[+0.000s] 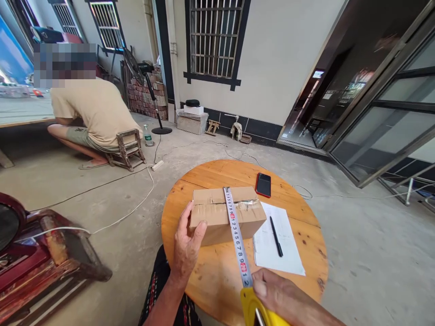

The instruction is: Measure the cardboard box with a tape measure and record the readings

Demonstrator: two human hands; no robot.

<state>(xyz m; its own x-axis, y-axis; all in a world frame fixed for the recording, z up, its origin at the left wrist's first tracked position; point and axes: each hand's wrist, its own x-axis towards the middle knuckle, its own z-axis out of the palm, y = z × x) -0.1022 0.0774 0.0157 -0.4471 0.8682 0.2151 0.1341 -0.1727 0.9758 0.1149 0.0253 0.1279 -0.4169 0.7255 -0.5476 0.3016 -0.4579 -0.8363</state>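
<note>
A closed cardboard box (210,213) with shiny tape along its top seam lies on the round wooden table (220,280). My left hand (188,240) grips the box's left end, thumb on the near face and fingers along the side. My right hand (272,290) is closed around a yellow tape measure (253,305) at the near edge of the table. Its silver blade (237,237) runs out across the box top, with the end at the far edge. To the right of the box are white sheets of paper (292,251) with a black pen (276,235) on them.
A phone in a red case (263,184) lies behind the paper. Across the floor, a person (95,108) sits on a small wooden chair (127,147), near a bottle (147,136) and a standing fan (152,90). White cables (136,206) cross the concrete. A glass door (384,122) stands open at right.
</note>
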